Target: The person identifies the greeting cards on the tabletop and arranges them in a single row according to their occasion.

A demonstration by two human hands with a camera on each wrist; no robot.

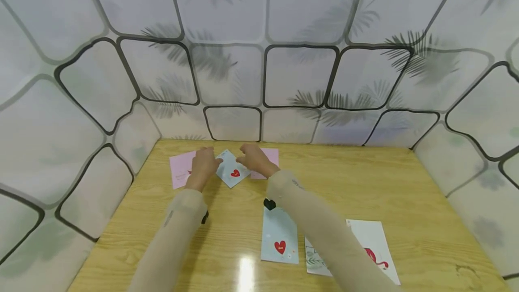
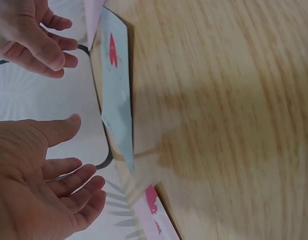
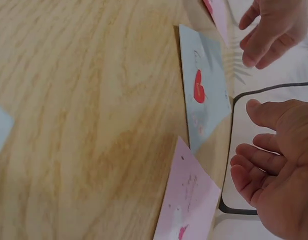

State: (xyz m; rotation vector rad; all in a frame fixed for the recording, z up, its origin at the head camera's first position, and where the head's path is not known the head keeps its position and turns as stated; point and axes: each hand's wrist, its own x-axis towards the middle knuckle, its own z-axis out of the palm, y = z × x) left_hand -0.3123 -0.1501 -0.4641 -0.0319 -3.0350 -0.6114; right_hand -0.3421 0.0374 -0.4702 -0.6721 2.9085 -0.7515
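At the back of the table, a light blue card (image 1: 232, 166) with a red heart lies turned like a diamond. My left hand (image 1: 204, 166) is at its left side and my right hand (image 1: 254, 159) at its right. Both wrist views show the hands above the table, fingers loosely bent, nothing between them. A pink card (image 1: 179, 171) lies by my left hand, partly covered by it. Beneath my right hand is another pink card (image 3: 186, 200), its lettering facing up. In the left wrist view, the blue card (image 2: 116, 85) appears edge-on beside the hands.
Nearer me lies a second light blue card (image 1: 279, 238) with a heart. To its right are a white card with a flamingo (image 1: 371, 233) and one with green leaves (image 1: 315, 262), partly hidden by my right sleeve. Patterned fabric (image 1: 235, 123) encloses the wooden table (image 1: 405, 184).
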